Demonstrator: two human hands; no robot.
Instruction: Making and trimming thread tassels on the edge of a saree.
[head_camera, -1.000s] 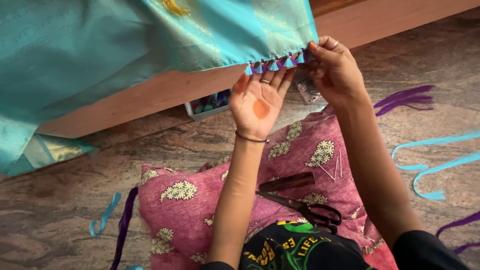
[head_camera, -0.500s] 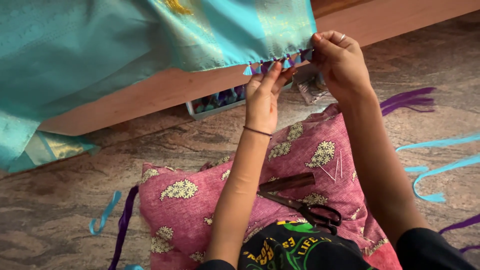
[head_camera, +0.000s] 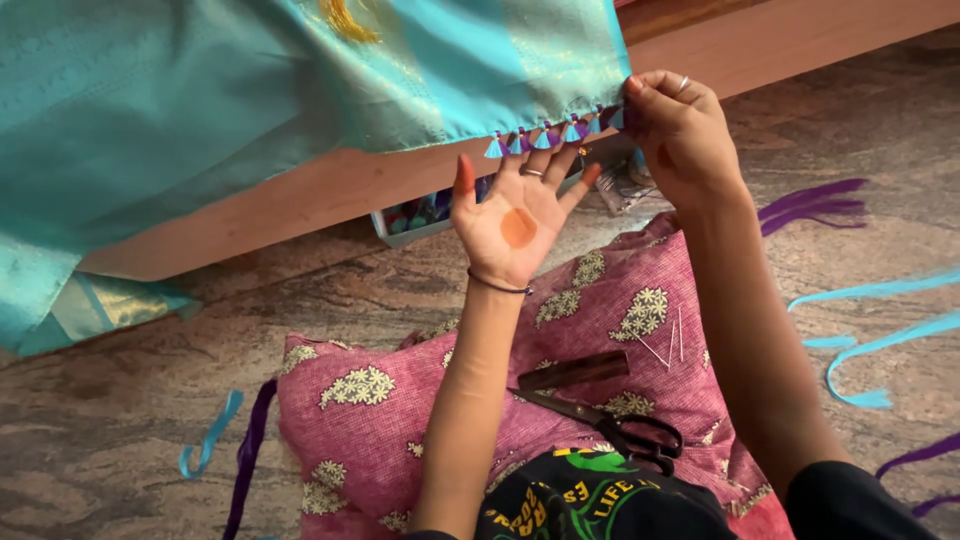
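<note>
Cloth (head_camera: 300, 100) of turquoise colour hangs across the top of the view, over a wooden board (head_camera: 330, 190), and its lower edge carries a row of small tassels (head_camera: 545, 138) in blue and purple. Under it, a pink cushion (head_camera: 380, 420) with flower pattern lies on the stone floor (head_camera: 120, 440). The left hand (head_camera: 515, 215) is open, palm up, fingers spread, just below the tassels, and holds nothing. The right hand (head_camera: 680, 130) is closed and pinches the cloth edge at the end of the tassel row. On the cushion lie scissors (head_camera: 610, 425) with black handles and a dark comb (head_camera: 572, 370). Blue ribbons (head_camera: 880, 345) and purple threads (head_camera: 810, 200) lie on the floor at right.
</note>
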